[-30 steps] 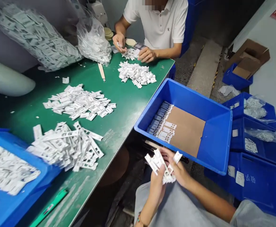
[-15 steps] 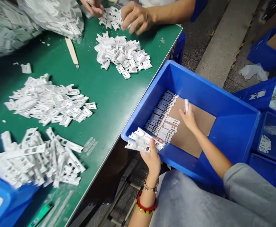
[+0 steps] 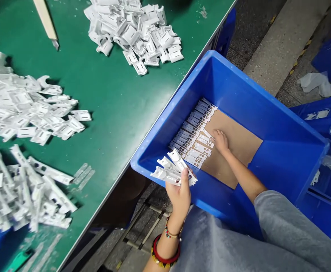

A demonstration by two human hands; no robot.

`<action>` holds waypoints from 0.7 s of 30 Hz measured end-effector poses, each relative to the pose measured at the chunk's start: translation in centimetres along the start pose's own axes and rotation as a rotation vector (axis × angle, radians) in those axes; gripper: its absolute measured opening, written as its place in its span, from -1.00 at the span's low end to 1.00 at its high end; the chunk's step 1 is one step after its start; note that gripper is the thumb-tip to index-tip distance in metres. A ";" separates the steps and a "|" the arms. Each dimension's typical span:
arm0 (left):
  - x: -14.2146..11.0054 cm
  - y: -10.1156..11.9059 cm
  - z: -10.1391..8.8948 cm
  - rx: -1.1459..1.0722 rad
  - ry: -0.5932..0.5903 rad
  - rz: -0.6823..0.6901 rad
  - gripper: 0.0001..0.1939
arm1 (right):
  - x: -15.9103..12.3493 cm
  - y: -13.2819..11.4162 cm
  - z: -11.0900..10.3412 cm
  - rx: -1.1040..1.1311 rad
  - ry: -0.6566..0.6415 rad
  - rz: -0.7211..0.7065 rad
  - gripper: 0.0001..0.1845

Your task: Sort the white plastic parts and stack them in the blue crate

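Observation:
My left hand (image 3: 179, 194) is closed round several white plastic strips (image 3: 169, 170) with cut-outs, held over the near left corner of the blue bin (image 3: 279, 105). Down inside that bin, my right hand (image 3: 220, 141) has its fingertips on one white plastic strip (image 3: 207, 133), at the end of a short second row. Similar strips (image 3: 192, 124) lie side by side in a long row along the bin's left wall. Brown cardboard (image 3: 236, 136) lines the bin floor beneath them.
On the green table (image 3: 109, 124) lie piles of small white clips (image 3: 137, 34), more white pieces (image 3: 26, 104) and long white strips (image 3: 26, 189). A cream-handled knife (image 3: 48, 22) and a green cutter (image 3: 20, 260) lie there too. More blue bins (image 3: 321, 213) stand at the right.
My right hand left the bundle with one strip, reached over the bin and lowered it beside the second row. My left hand moved left with its bundle. The view tilted down.

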State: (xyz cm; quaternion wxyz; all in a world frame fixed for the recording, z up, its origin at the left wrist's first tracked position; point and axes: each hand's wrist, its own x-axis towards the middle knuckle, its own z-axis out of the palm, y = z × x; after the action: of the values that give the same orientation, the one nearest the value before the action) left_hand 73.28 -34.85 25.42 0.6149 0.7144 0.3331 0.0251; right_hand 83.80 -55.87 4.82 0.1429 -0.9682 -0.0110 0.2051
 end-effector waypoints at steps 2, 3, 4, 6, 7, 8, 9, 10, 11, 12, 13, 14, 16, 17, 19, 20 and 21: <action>0.0 -0.1 0.1 0.014 0.003 0.004 -0.60 | 0.3 0.2 0.4 0.003 -0.011 -0.030 -0.69; 0.0 -0.1 0.1 0.018 0.003 0.006 -0.60 | 0.4 0.2 0.5 0.007 -0.018 -0.042 -0.72; 0.0 -0.1 0.1 0.019 0.004 0.008 -0.60 | 0.6 0.2 0.6 0.012 -0.021 -0.047 -0.73; 0.0 0.1 0.2 0.017 0.009 0.010 -0.59 | 0.8 0.1 0.6 0.021 -0.019 -0.045 -0.72; 0.0 0.2 0.2 0.016 0.011 0.013 -0.59 | 0.8 0.1 0.5 0.025 -0.018 -0.042 -0.70; 0.1 0.3 0.2 0.015 0.008 0.017 -0.59 | 0.9 0.2 0.4 0.028 -0.019 -0.040 -0.69; 0.1 0.4 0.1 0.015 -0.002 0.023 -0.59 | 0.9 0.3 0.3 0.031 -0.022 -0.038 -0.69; 0.1 0.5 0.1 0.014 -0.016 0.030 -0.59 | 0.9 0.4 0.2 0.033 -0.024 -0.035 -0.68; 0.1 0.5 0.1 0.015 -0.031 0.038 -0.59 | 0.9 0.5 0.1 0.036 -0.028 -0.033 -0.68; 0.1 0.6 0.1 0.018 -0.042 0.045 -0.59 | 0.9 0.6 -0.1 0.035 -0.033 -0.032 -0.67; 0.1 0.6 0.1 0.022 -0.046 0.049 -0.59 | 0.9 0.6 -0.3 0.040 -0.034 -0.028 -0.67; 0.0 0.7 0.1 0.025 -0.043 0.050 -0.58 | 0.7 0.4 -0.7 0.059 -0.023 -0.019 -0.66; 0.0 0.8 0.2 0.021 -0.027 0.032 -0.58 | -0.1 -0.8 -2.0 0.185 0.035 0.003 -0.70; 0.0 0.9 0.3 0.016 -0.025 0.017 -0.57 | -0.8 -1.9 -3.0 0.308 0.062 0.001 -0.73; 0.0 0.9 0.4 0.019 -0.029 0.000 -0.58 | -3.1 -4.8 -5.7 0.655 0.054 -0.058 -0.67; 0.0 0.8 0.5 0.033 -0.037 0.006 -0.59 | -4.6 -6.6 -7.3 0.849 -0.020 -0.135 -0.58; 0.0 0.7 0.6 0.054 -0.046 0.029 -0.60 | -6.2 -8.5 -8.9 1.022 -0.119 -0.219 -0.48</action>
State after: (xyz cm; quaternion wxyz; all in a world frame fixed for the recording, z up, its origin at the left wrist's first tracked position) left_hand 73.85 -35.37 25.96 0.6023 0.7361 0.3089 0.0087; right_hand 81.99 -50.66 17.45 0.6168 -0.7547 -0.0186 0.2229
